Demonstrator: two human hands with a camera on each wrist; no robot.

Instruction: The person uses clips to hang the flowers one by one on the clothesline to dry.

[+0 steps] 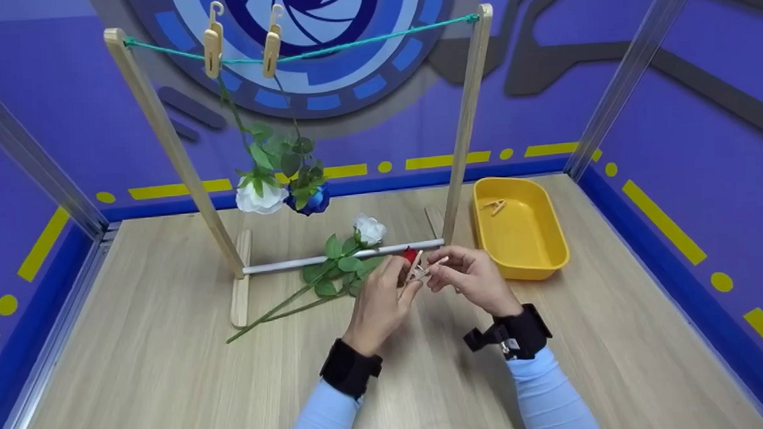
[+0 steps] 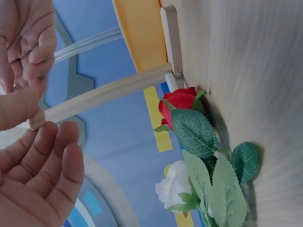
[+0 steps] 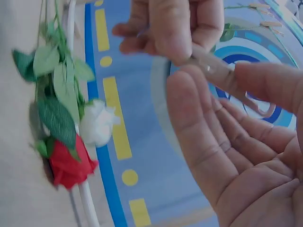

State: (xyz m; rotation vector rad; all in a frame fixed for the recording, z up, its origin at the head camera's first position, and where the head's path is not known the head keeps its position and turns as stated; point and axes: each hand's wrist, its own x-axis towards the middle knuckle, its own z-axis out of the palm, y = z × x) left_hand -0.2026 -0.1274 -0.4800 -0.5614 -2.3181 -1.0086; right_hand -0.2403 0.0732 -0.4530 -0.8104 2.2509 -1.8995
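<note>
Between both hands is a light wooden clothespin point(image 1: 416, 268) with a hook at one end point(image 3: 222, 80). My left hand point(image 1: 379, 298) pinches one end with thumb and fingers. On the other end, the thumb and fingers of my right hand point(image 1: 475, 276) grip it. Just beyond the hands lie a red rose point(image 2: 180, 104) and a white rose point(image 1: 369, 229), with green leaves and long stems across the stand's low bar. In the head view the hands hide most of the red rose.
A wooden stand point(image 1: 464, 129) carries a green cord point(image 1: 363, 45). Two clothespins point(image 1: 212, 52) on it hold a white rose point(image 1: 260, 196) and a blue rose point(image 1: 311, 199) upside down. A yellow tub point(image 1: 555, 243) at right contains loose clothespins point(image 1: 497, 206).
</note>
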